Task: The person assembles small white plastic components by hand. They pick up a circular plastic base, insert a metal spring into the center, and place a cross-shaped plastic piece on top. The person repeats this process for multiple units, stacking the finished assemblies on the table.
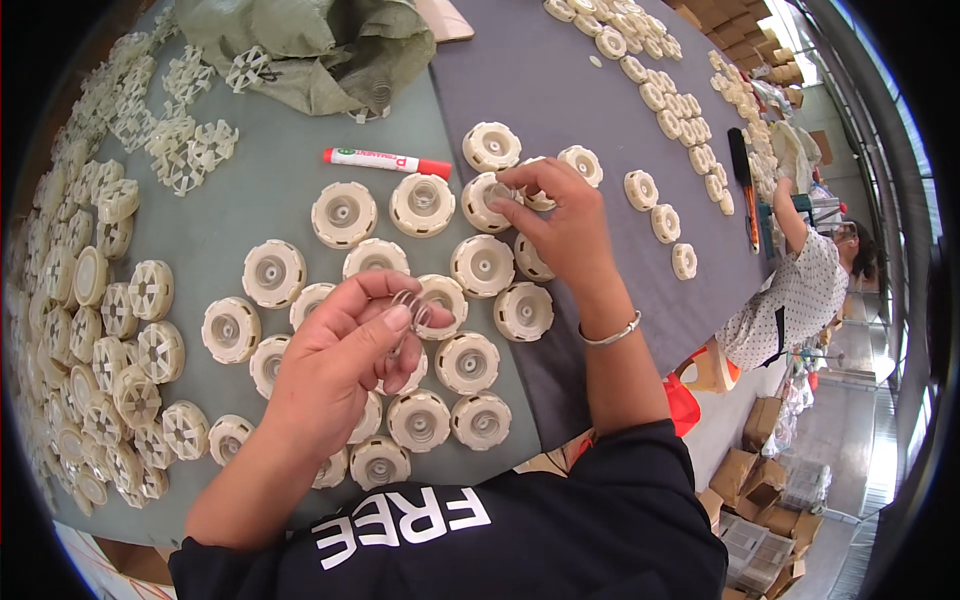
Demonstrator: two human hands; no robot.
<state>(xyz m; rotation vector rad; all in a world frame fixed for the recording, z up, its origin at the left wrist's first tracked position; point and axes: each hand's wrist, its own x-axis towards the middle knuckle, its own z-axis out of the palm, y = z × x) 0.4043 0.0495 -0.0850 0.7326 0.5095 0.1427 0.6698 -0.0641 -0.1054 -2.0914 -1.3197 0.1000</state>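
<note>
Over the middle of the table, my left hand is closed around a few thin metal coil springs, held between thumb and fingers. My right hand reaches over a round cream plastic part, thumb and fingertips pinched at a coil spring by its centre. Several similar cream parts sit in loose rows around both hands. One with a coil spring in its middle lies beside the part at my right hand. Others lie partly hidden under my left hand.
A red-and-white marker lies beyond the parts. Many cream parts and pale star-shaped pieces are heaped at left. A green sack lies at the back. More rings fill the far right, where another person works.
</note>
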